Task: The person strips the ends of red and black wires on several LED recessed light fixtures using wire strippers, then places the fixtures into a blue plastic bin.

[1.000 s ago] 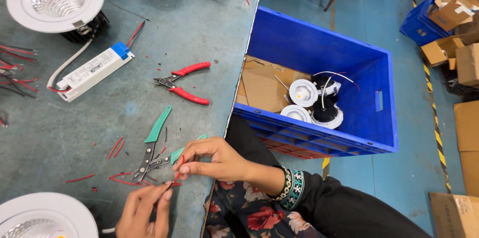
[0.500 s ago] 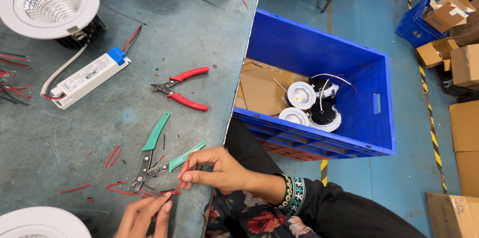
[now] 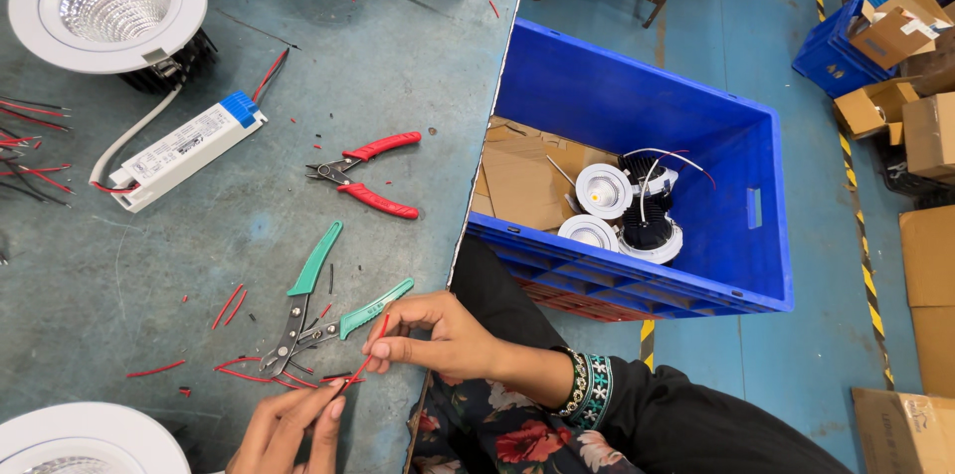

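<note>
While the thin red wire (image 3: 366, 365) hangs just above the near edge of the grey table (image 3: 199, 235), the right hand (image 3: 438, 335) pinches its upper end and the left hand (image 3: 293, 424) pinches its lower end. Green-handled pliers (image 3: 318, 305) lie open just beside it, red-handled cutters (image 3: 363, 174) farther up, and a blue crate (image 3: 696, 136) stands on the floor.

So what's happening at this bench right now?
A person seated at a grey-blue table pinches a thin red wire between both hands: the right hand at its upper end, the left hand at its lower end. Green-handled wire strippers lie just beside them, red-handled cutters farther up. A blue crate beside the table holds white downlights.
</note>
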